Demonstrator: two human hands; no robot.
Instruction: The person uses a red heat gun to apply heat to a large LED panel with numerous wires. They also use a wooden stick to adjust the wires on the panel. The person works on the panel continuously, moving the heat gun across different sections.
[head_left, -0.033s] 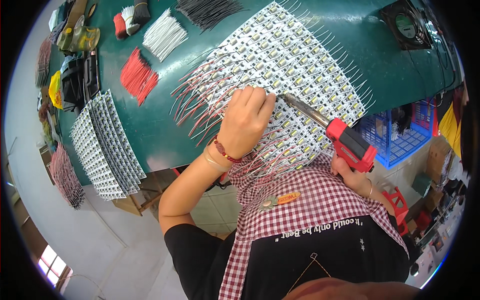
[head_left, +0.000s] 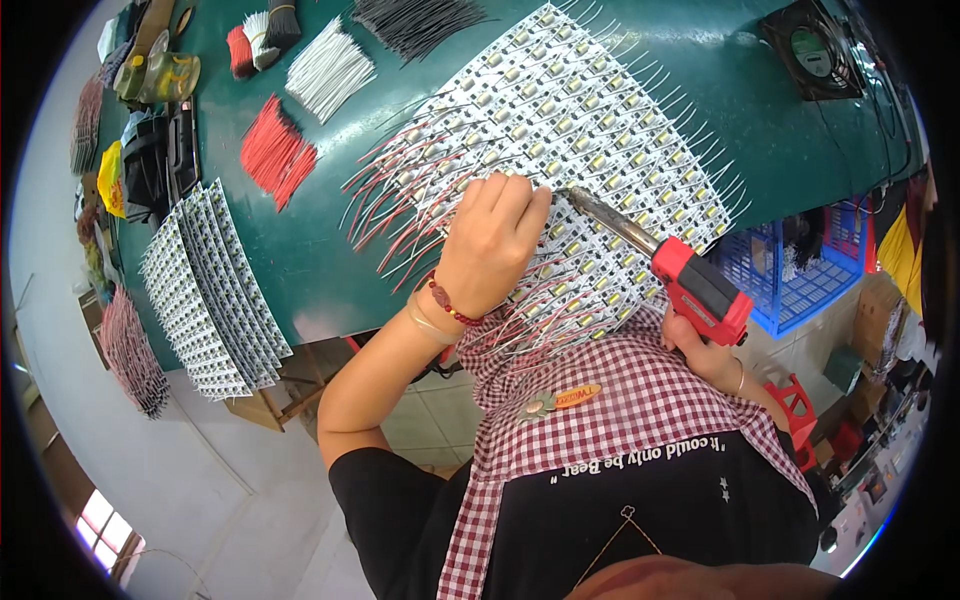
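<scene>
A large white sheet of LED circuit boards (head_left: 600, 150) lies on the green table, with thin wires sticking out along its edges. My left hand (head_left: 495, 238) is closed in a pinch over the middle of the sheet; whatever its fingertips hold is hidden. My right hand (head_left: 692, 348) grips a red and black soldering gun (head_left: 703, 290) from below. The gun's metal tip touches or hovers just above the boards, close beside my left fingertips. Red and black wires (head_left: 400, 225) fan out on the sheet's left side and run down over my checked apron (head_left: 620, 400).
Bundles of red wires (head_left: 277, 152), white wires (head_left: 331, 68) and black wires (head_left: 415, 22) lie on the table (head_left: 330, 260). More board sheets (head_left: 212, 300) overlap at the left edge. A small black fan (head_left: 815, 52) stands far right, above a blue plastic crate (head_left: 790, 270).
</scene>
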